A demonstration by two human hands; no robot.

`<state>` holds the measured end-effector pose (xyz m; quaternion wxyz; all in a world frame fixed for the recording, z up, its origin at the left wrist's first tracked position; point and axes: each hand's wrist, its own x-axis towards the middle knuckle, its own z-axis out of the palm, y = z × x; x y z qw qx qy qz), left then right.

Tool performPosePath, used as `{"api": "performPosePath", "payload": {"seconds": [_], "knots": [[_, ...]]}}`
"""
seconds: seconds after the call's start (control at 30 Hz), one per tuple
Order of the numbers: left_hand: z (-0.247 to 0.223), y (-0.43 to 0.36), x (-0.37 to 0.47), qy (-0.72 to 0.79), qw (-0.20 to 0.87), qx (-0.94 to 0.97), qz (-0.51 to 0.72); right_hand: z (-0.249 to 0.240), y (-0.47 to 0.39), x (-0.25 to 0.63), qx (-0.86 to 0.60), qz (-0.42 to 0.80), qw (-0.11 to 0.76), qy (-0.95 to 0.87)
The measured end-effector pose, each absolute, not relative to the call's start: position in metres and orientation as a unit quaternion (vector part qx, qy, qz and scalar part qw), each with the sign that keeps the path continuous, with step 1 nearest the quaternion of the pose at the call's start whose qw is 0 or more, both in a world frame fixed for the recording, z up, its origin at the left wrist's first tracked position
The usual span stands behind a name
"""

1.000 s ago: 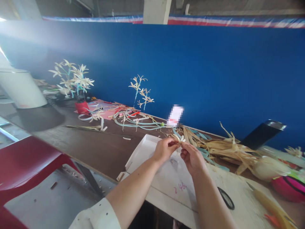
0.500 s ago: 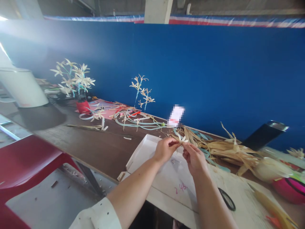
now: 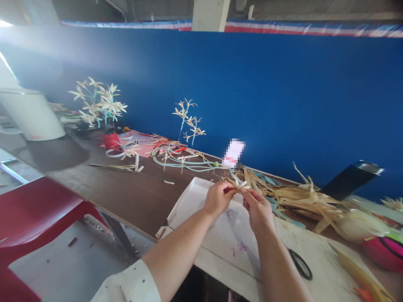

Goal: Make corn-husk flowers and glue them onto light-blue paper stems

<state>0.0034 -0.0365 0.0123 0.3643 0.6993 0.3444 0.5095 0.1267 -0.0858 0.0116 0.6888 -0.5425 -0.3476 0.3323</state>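
Head view: we look down at our two hands meeting over a shallow white cardboard tray (image 3: 189, 197) on the tabletop (image 3: 126, 188).
Left hand (image 3: 217, 197): fingers pinched shut on the base of a small pale husk flower (image 3: 239, 183).
Right hand (image 3: 258, 207): fingertips closed on the same piece from the other side, just below its petals.
Flower's place: raised above the tray's far edge, held between both hands, petals pointing away from us.
Step in hand: we judge we are shaping or binding the petals.
Next move: likely a careful twist with steady pinch, since the strips look brittle.
Nearby: dried husk pile (image 3: 302, 195) to the right, scissors (image 3: 300, 264) beside our right forearm.
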Motion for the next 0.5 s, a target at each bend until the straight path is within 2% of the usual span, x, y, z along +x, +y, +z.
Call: {"api": "performPosePath", "payload": {"seconds": [0.5], "knots": [[0.0094, -0.0364, 0.0033, 0.357, 0.321, 0.725, 0.494, 0.0186, -0.0864, 0.1219, -0.518, 0.387, 0.700, -0.303]]}}
